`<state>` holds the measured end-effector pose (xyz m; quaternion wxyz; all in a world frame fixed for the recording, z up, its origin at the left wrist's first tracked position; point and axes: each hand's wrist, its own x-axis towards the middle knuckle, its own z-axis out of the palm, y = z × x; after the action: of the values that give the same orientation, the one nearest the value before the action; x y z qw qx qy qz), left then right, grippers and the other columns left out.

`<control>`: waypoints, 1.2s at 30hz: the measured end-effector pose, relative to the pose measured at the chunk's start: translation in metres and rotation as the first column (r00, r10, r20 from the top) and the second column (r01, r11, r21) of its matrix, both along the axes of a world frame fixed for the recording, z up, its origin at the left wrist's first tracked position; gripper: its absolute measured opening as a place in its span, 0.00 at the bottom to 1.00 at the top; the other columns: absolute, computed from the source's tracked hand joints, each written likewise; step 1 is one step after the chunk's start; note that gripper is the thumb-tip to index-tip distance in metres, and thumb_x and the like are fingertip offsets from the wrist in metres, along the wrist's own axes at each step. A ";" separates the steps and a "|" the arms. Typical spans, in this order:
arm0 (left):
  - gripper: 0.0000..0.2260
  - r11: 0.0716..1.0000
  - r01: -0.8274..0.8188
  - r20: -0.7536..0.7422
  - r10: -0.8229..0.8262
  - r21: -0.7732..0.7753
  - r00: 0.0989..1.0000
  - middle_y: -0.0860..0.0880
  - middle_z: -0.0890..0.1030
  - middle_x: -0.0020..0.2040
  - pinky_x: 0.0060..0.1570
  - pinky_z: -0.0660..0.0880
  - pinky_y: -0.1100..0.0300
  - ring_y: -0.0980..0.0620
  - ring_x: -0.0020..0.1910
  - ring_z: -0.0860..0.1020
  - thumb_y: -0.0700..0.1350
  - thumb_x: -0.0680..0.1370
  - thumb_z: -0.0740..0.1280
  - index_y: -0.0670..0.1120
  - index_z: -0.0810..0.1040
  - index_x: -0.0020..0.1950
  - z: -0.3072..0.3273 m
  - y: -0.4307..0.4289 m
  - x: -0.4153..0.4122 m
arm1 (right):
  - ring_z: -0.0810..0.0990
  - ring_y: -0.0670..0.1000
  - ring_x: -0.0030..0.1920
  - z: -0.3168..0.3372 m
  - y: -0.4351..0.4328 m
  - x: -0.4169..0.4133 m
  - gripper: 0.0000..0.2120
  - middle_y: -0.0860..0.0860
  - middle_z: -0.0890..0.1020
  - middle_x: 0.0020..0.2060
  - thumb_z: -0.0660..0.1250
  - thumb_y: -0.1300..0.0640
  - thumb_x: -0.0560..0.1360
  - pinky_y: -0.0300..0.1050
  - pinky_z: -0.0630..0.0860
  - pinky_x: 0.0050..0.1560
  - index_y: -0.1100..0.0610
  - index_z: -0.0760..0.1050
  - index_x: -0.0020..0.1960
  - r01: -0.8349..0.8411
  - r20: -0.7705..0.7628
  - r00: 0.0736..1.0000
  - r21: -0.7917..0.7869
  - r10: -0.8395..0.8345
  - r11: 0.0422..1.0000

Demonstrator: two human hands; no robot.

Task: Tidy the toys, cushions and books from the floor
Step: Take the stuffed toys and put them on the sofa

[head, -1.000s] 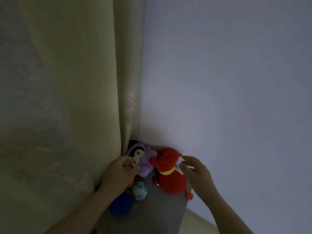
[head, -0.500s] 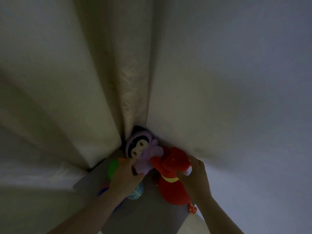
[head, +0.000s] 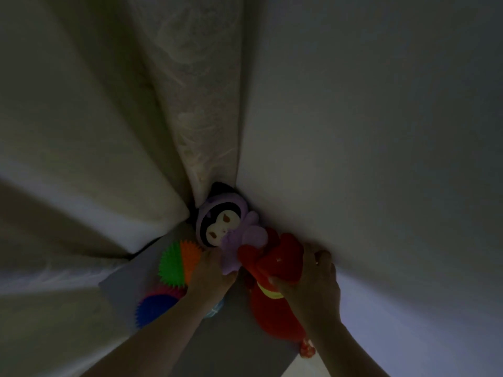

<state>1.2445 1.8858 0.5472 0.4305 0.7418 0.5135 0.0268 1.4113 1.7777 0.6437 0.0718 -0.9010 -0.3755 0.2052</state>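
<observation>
A purple plush doll (head: pixel 226 227) with a black-and-white face leans in the corner where the curtain meets the wall. My left hand (head: pixel 211 273) grips its lower body. Beside it on the right lies a red plush toy (head: pixel 275 300) with a yellow collar; my right hand (head: pixel 313 281) holds it around the head and neck. Both toys sit on a grey surface (head: pixel 234 341). A spiky green and orange ball (head: pixel 178 262) and a spiky blue ball (head: pixel 155 307) lie left of my left wrist. A small light-blue ball (head: pixel 215 311) is mostly hidden under my left forearm.
A cream curtain (head: pixel 109 131) hangs in folds on the left and drapes close over the toys. A pale wall (head: pixel 381 131) closes the right side. The grey surface ends in a corner near the bottom right, by the red toy's foot (head: pixel 307 349).
The view has closed in on the corner. My right hand went from hovering beside the red toy to gripping it, and my left hand dropped from the purple doll's face to its body.
</observation>
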 end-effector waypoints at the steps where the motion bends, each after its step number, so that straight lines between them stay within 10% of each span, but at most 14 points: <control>1: 0.18 1.000 0.010 -0.007 -0.010 -0.010 1.000 0.45 0.77 0.49 0.40 0.70 0.58 0.46 0.48 0.76 0.50 0.72 0.71 0.43 0.75 0.57 -0.004 -0.001 0.001 | 0.69 0.56 0.62 0.002 0.000 -0.001 0.48 0.54 0.66 0.63 0.73 0.33 0.62 0.49 0.74 0.53 0.54 0.60 0.73 0.009 -0.011 1.000 0.005 -0.009 1.000; 10: 0.24 0.998 -0.049 0.040 0.051 -0.045 0.998 0.51 0.79 0.55 0.51 0.75 0.54 0.51 0.54 0.76 0.52 0.68 0.72 0.50 0.74 0.62 -0.036 -0.002 0.008 | 0.78 0.53 0.53 0.002 0.004 -0.015 0.41 0.48 0.74 0.56 0.73 0.36 0.62 0.44 0.73 0.48 0.51 0.62 0.67 0.170 -0.229 0.962 0.066 -0.151 0.983; 15: 0.11 0.995 -0.089 0.087 0.093 -0.049 0.992 0.49 0.80 0.46 0.40 0.71 0.62 0.51 0.45 0.78 0.41 0.72 0.71 0.44 0.78 0.53 -0.014 0.002 0.021 | 0.79 0.53 0.53 0.019 -0.010 -0.006 0.37 0.45 0.75 0.53 0.73 0.37 0.62 0.52 0.78 0.52 0.48 0.61 0.63 0.187 -0.223 0.959 0.034 -0.175 0.982; 20: 0.07 0.983 -0.180 0.148 0.182 -0.027 0.972 0.50 0.72 0.33 0.28 0.61 0.63 0.54 0.30 0.69 0.38 0.74 0.68 0.47 0.71 0.41 0.020 0.001 0.020 | 0.70 0.59 0.64 0.060 0.012 -0.006 0.27 0.53 0.69 0.58 0.64 0.38 0.74 0.51 0.68 0.63 0.52 0.61 0.65 0.248 -0.541 0.830 0.144 -0.134 0.958; 26: 0.05 0.964 -0.260 0.251 0.264 -0.050 0.931 0.49 0.75 0.34 0.29 0.65 0.68 0.55 0.31 0.71 0.36 0.75 0.67 0.45 0.75 0.44 0.080 -0.017 0.018 | 0.76 0.51 0.50 0.094 -0.027 -0.003 0.48 0.46 0.68 0.55 0.65 0.29 0.55 0.50 0.78 0.52 0.49 0.62 0.71 0.157 -0.229 0.965 0.107 -0.129 0.982; 30: 0.03 0.928 -0.363 0.355 0.366 -0.079 0.860 0.45 0.78 0.37 0.33 0.69 0.57 0.46 0.35 0.76 0.39 0.74 0.68 0.46 0.75 0.45 0.119 -0.030 0.020 | 0.78 0.51 0.49 0.113 -0.034 -0.002 0.48 0.45 0.69 0.56 0.64 0.29 0.51 0.47 0.77 0.48 0.45 0.64 0.68 0.128 -0.180 0.980 0.272 -0.081 0.954; 36: 0.09 0.873 -0.485 0.491 0.442 -0.044 0.751 0.44 0.76 0.35 0.29 0.66 0.62 0.58 0.28 0.70 0.54 0.67 0.63 0.50 0.73 0.42 0.180 -0.046 0.012 | 0.76 0.50 0.47 0.153 -0.035 0.006 0.38 0.46 0.71 0.54 0.77 0.41 0.57 0.42 0.69 0.45 0.48 0.70 0.64 0.078 -0.126 0.992 0.465 -0.021 0.882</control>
<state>1.2566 1.8398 0.7268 0.4927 0.5777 0.5548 0.3401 1.4175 1.7428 0.7966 0.3146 -0.8525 -0.3861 0.1589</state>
